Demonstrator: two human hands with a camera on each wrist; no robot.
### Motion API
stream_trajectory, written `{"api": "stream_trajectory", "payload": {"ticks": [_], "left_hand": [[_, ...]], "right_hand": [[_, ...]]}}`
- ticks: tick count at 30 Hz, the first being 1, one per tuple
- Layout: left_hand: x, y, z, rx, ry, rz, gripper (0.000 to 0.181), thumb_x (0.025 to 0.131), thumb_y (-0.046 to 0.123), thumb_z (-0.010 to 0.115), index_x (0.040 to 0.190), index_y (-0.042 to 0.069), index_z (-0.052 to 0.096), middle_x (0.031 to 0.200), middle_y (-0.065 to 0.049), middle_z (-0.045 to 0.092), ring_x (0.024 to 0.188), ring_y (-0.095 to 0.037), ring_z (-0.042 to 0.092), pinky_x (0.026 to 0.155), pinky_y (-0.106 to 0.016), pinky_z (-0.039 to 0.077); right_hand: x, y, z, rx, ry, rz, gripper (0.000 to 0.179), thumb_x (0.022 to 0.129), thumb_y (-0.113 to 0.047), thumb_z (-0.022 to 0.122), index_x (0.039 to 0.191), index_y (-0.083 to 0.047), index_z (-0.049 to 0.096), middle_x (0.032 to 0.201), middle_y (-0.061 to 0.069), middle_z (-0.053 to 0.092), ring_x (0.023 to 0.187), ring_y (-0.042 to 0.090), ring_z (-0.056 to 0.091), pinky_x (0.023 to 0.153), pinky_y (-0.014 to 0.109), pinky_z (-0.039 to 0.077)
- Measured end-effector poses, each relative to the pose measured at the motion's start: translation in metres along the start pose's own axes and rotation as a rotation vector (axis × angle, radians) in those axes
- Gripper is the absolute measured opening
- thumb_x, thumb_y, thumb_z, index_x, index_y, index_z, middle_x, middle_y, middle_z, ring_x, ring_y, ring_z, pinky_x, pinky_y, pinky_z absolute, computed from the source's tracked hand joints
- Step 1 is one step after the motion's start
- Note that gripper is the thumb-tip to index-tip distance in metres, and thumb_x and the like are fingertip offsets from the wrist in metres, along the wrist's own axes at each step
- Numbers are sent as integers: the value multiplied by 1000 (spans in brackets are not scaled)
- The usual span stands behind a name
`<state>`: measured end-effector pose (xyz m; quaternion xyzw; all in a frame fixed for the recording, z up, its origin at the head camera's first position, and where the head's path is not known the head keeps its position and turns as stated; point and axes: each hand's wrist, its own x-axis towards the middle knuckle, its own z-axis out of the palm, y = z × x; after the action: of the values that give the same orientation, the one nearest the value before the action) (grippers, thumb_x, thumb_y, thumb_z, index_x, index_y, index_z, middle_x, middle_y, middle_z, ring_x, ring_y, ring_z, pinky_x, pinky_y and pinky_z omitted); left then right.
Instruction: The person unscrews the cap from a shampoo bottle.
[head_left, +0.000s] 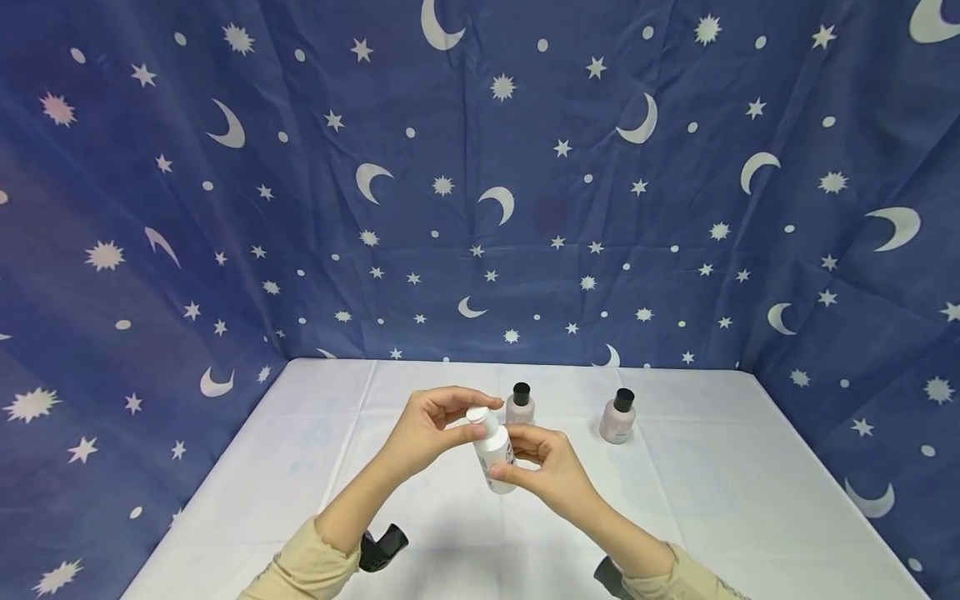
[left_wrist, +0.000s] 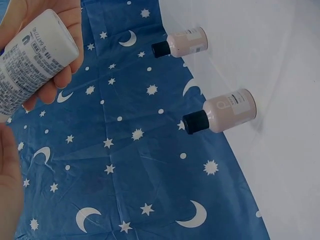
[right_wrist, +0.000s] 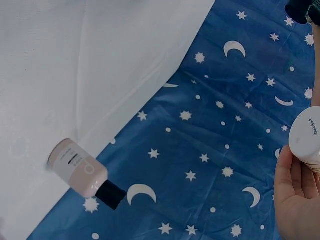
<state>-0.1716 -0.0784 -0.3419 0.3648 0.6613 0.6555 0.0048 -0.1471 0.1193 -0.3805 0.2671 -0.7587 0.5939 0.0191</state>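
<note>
A small white bottle (head_left: pixel 493 454) with a white cap is tilted in the air above the table, its cap pointing up and to the left. My left hand (head_left: pixel 435 423) is at the cap, thumb on the near side and fingers over the far side. Around the bottle's body my right hand (head_left: pixel 551 473) grips with thumb and fingers. Dense dark print covers the side of the bottle (left_wrist: pixel 35 62) in the left wrist view. The right wrist view shows the bottle's round base (right_wrist: pixel 306 135) above the right hand's fingers (right_wrist: pixel 295 175).
Two pink bottles with black caps stand on the white-covered table (head_left: pixel 720 500): one bottle (head_left: pixel 519 410) just behind the hands, the other bottle (head_left: pixel 617 423) farther right. A blue cloth (head_left: pixel 525 233) with moons and stars hangs around the back and sides.
</note>
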Motion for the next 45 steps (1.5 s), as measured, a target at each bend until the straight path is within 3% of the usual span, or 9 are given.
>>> {"api": "stream_trajectory", "payload": {"ticks": [3, 8, 10, 18, 29, 35, 41, 45], "left_hand": [[0, -1, -1, 21, 23, 6, 35, 82, 11, 72, 103, -14, 61, 101, 14, 69, 102, -5, 64, 91, -24, 52], [3, -1, -2, 60, 65, 1, 28, 79, 5, 74, 99, -11, 63, 97, -8, 71, 90, -5, 66, 81, -23, 55], [3, -1, -2, 60, 73, -11, 28, 78, 5, 74, 99, -10, 64, 96, -10, 71, 87, -6, 66, 79, -23, 55], [2, 2, -4, 38, 113, -31, 42, 76, 15, 78, 101, -14, 62, 93, 16, 67, 75, -2, 65, 70, -20, 57], [-2, 1, -6, -66, 104, -75, 51, 75, 16, 79, 105, -18, 54, 95, 13, 66, 81, -4, 67, 73, -22, 57], [-5, -3, -7, -38, 115, -50, 55, 78, 18, 75, 113, -18, 55, 102, 14, 64, 91, -4, 67, 80, -23, 57], [-5, -5, -11, 94, 242, 2, 40, 77, 12, 76, 104, -13, 63, 96, 21, 67, 95, 2, 62, 86, -15, 51], [-8, -6, -14, 130, 304, -7, 35, 76, 6, 76, 103, -12, 65, 93, 21, 67, 84, 1, 59, 83, -15, 51]], "right_hand": [[1, 1, 1, 1, -6, -2, 40, 82, -15, 73, 115, 6, 61, 107, 22, 68, 96, 2, 65, 87, 19, 52], [1, 2, 2, -1, -5, -6, 41, 82, -14, 73, 115, 7, 61, 107, 22, 68, 96, 2, 64, 88, 20, 52], [2, 1, 1, 0, -2, -5, 41, 82, -14, 73, 115, 7, 61, 107, 23, 68, 96, 3, 65, 88, 20, 52], [3, 1, 2, 15, -8, -13, 41, 82, -13, 73, 114, 8, 61, 107, 24, 68, 97, 2, 64, 88, 20, 52], [3, 4, 2, 20, 4, -3, 42, 81, -13, 73, 115, 9, 60, 107, 24, 67, 95, -1, 64, 88, 20, 52], [5, 4, 2, 38, 0, 16, 43, 82, -14, 73, 115, 10, 60, 107, 26, 67, 94, -1, 63, 87, 19, 53], [9, 4, 0, 34, 7, 22, 43, 82, -13, 73, 116, 9, 60, 109, 25, 66, 95, -1, 64, 87, 19, 52], [12, 4, -1, 40, 15, 25, 43, 81, -12, 73, 116, 9, 59, 109, 25, 66, 94, -1, 64, 87, 19, 53]]}}
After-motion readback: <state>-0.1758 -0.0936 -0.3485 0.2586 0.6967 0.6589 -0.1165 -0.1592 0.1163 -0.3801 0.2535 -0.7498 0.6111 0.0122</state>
